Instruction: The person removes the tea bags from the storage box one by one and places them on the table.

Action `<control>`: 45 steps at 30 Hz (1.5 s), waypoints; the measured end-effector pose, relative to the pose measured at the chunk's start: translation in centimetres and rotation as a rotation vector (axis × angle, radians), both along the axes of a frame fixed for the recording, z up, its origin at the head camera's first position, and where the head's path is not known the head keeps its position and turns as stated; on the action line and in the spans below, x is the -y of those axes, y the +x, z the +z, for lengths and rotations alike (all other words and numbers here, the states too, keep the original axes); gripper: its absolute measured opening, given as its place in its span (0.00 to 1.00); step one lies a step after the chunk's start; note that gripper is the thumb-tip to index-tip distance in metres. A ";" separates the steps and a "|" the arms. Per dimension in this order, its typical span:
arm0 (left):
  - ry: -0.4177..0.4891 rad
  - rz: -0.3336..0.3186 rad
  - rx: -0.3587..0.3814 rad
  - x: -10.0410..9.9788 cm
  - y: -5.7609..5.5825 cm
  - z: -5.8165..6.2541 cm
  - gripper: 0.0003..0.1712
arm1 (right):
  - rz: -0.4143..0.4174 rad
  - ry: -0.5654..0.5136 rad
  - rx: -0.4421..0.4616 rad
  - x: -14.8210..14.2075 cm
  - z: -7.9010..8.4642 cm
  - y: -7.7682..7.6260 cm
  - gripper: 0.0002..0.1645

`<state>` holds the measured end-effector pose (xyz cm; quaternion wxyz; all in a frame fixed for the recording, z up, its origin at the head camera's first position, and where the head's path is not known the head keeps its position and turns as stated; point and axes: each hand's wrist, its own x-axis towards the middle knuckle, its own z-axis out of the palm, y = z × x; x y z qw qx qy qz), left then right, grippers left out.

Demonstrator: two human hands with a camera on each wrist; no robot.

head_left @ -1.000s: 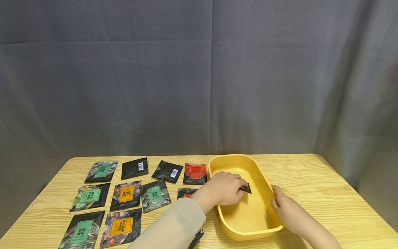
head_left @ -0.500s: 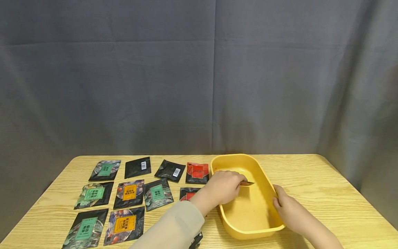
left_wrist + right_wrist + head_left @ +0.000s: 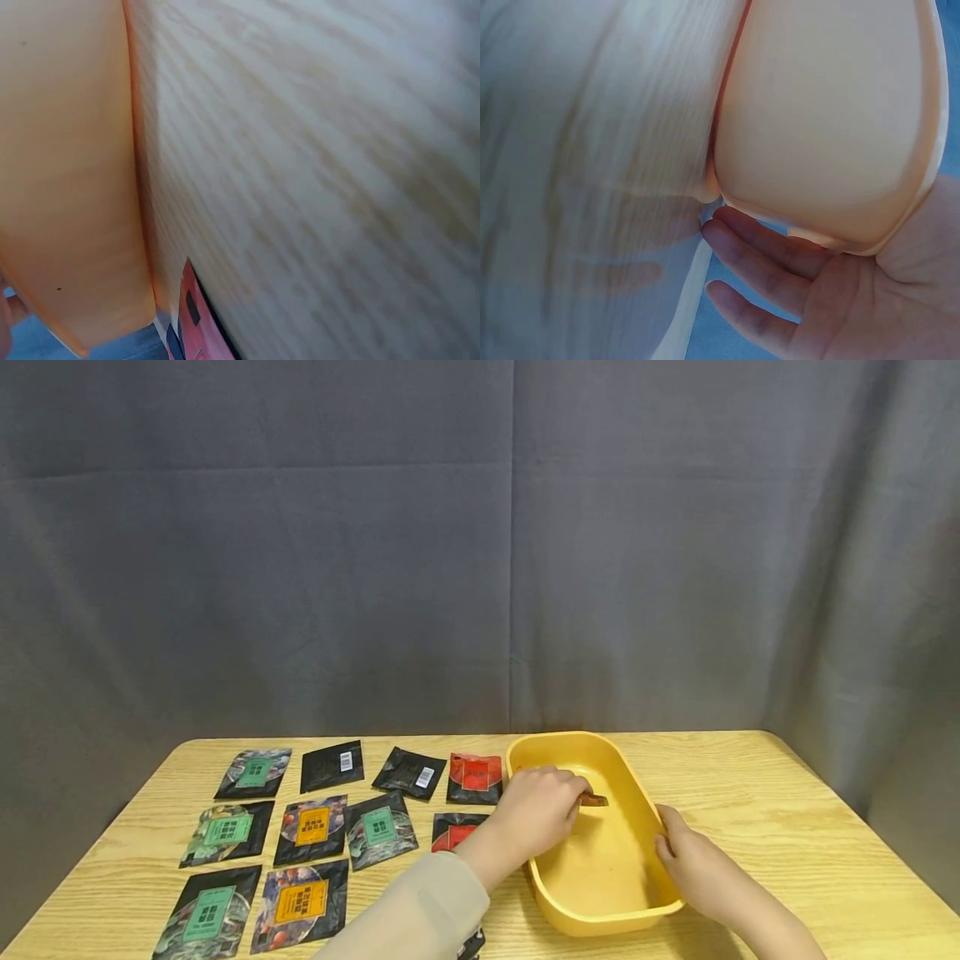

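Note:
My left hand [image 3: 542,806] reaches over the near-left rim into a yellow plastic tub [image 3: 592,922]. It pinches a small packet [image 3: 595,799]; only a brownish edge shows past the fingers, and the rest is hidden by the hand. The right hand [image 3: 693,864] grips the tub's right side. In the right wrist view its fingers [image 3: 761,274] lie along the tub's outer wall [image 3: 825,120]. To the left of the tub lie a red-labelled black packet [image 3: 476,778] and a second red one [image 3: 453,833], partly covered by the left forearm. In the left wrist view a red packet [image 3: 199,319] lies near the tub wall.
Rows of flat black packets cover the table's left side, with green labels [image 3: 206,914], orange labels [image 3: 302,902], or barcodes up [image 3: 332,767]. Another dark packet [image 3: 472,943] peeks out under the left sleeve. Bare wood [image 3: 787,827] lies right of the tub; a grey curtain [image 3: 375,568] hangs behind.
The packet in the left hand has tilted, from a dark flat corner showing to a narrow brownish edge. The left hand has shifted slightly. The right hand stays on the tub.

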<state>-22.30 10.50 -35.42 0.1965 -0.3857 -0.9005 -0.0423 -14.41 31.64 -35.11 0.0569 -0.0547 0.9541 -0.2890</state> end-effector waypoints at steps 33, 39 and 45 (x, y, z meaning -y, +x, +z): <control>0.493 -0.081 -0.147 6.3 1.7 4.5 0.07 | 0.004 -0.028 0.011 -0.1 0.0 0.1 0.30; 0.543 -0.152 -0.175 7.4 3.3 5.5 0.10 | 0.016 -0.043 0.005 -0.1 0.0 0.4 0.30; 0.587 -0.147 -0.230 8.1 4.7 5.9 0.10 | 0.010 -0.050 0.019 0.0 0.1 0.4 0.30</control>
